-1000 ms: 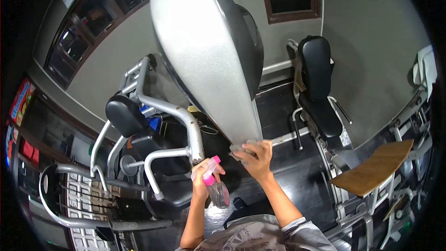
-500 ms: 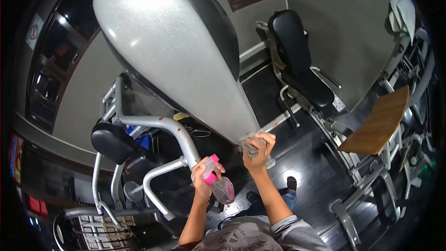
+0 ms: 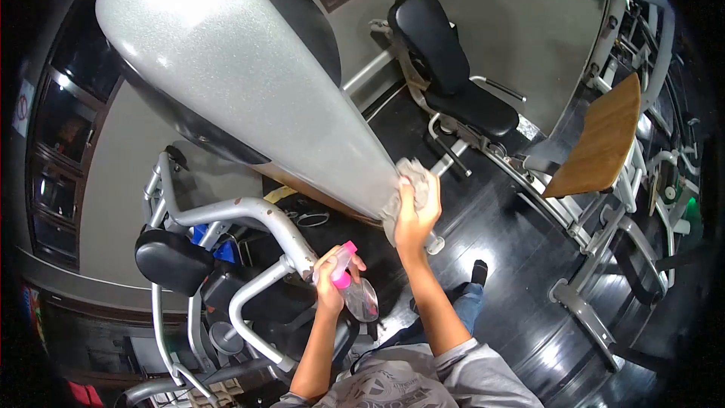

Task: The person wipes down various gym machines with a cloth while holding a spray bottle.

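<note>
My left hand (image 3: 330,281) is wrapped round the neck of a clear spray bottle (image 3: 361,300) with a pink collar and a pink-tipped sprayer head. The bottle hangs tilted, its body pointing down and right. In my right hand (image 3: 419,219) is a crumpled grey-beige cloth (image 3: 412,177), pressed against the lower right edge of a large silver-grey machine cover (image 3: 264,83). My thumb lies over the cloth, and part of the cloth hangs below the hand.
Left of my hands stands a machine with silver tubes (image 3: 264,215) and a black pad (image 3: 172,258). A black padded seat (image 3: 472,112) is at the back by the wall. To the right is a wooden board (image 3: 600,140) on a metal frame. Dark floor (image 3: 491,219) shows between them.
My right hand has moved up along the cover's edge with the cloth, which is more spread out now. The view has shifted, and my left hand still holds the spray bottle.
</note>
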{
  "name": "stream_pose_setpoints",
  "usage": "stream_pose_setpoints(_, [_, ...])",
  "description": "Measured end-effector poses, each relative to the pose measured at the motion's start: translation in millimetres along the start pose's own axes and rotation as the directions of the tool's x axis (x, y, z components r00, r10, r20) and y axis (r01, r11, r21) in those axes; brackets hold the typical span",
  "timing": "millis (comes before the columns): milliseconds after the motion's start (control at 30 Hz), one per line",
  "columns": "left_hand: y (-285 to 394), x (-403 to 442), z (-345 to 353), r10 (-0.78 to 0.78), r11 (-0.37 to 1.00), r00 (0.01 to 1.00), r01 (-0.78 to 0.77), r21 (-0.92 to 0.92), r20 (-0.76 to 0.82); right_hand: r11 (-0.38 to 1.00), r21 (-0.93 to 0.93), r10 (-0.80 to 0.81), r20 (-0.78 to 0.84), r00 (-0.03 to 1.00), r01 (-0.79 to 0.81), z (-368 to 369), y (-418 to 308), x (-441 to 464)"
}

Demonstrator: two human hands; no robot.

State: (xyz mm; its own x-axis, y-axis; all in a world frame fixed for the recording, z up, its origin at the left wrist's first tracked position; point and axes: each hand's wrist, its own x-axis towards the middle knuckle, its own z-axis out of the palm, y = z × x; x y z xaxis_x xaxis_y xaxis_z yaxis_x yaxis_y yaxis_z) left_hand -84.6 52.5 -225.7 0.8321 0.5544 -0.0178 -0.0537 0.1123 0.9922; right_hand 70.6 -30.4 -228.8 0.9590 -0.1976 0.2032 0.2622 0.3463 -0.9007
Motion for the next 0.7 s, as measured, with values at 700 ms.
stream_pose_setpoints(700, [-36.8, 7.8, 10.0, -0.091, 0.996, 0.995, 0.09, 0.026, 0.031, 0.779, -0.429, 0.334, -0.333, 0.882, -0.457, -101.7, 279.1, -63.1])
